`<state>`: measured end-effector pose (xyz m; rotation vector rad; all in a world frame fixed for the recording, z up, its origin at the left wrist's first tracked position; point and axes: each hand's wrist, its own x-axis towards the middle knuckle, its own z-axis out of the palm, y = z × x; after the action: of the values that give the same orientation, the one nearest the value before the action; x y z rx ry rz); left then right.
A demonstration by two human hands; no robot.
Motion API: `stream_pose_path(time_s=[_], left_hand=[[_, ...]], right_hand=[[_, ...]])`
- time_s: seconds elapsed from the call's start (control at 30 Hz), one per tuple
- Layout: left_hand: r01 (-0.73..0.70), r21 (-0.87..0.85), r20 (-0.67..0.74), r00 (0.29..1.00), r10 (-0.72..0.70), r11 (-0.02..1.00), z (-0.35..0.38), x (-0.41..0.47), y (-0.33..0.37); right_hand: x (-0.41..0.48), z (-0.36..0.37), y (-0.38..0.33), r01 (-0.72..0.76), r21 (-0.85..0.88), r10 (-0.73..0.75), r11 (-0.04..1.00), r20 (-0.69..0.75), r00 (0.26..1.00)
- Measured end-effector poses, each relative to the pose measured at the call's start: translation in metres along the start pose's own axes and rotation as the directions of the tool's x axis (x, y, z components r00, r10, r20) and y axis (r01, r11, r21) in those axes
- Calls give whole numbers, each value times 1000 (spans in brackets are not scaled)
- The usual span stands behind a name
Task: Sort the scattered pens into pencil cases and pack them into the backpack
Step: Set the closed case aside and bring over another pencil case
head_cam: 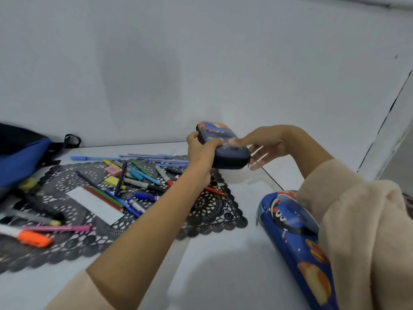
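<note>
At the far left, backpack [22, 157]: blue and black, lying on the white table [212, 276] against the wall. Whether its mouth is open cannot be told.
Lace mat [214, 220]: black, spread on the table just beside the backpack.
Pens [138, 184]: loose and crossing one another over the mat, with an orange highlighter [33, 239] at the near left. None is in a case yet.
Left hand [201, 151]: curled round the left end of the small pencil case [225, 151], holding it in the air above the mat's right corner.
Small pencil case: dark, with a cartoon print, tilted, and closed as far as the view shows.
Right hand [261, 146]: at the case's right end, forefinger on the top and lower fingers straight. Whether it pinches a zip pull cannot be told.
Step in hand: most likely opening this case. The left hand should grip the shell firmly, clear of the seam, while the right draws the zip round the corner in one run. Setting the case down open on the mat, near the pens, would shorten each transfer.
Planet pencil case [288, 224]: blue, lying closed on the table at the right, partly under the right sleeve [357, 220]. A sweep of that arm could knock it.
</note>
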<state>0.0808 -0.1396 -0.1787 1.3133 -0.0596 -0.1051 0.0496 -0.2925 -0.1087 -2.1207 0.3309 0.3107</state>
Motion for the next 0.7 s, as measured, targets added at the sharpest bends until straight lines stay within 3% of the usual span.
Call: stream_pose_path(time_s=[0.37,0.53,0.7], left_hand=[[-86,-38,92,992,89,996,-108,-100,70],[-60,8,109,992,58,998,-167,-150,84],[16,150,76,997,-27,989,-227,-177,78]], right_hand=[[-72,65,-25,195,259,-151,946,-178,972],[-100,107,-21,231,405,-195,885,-128,972],[-128,140,-1,191,358,-211,914,18,977]])
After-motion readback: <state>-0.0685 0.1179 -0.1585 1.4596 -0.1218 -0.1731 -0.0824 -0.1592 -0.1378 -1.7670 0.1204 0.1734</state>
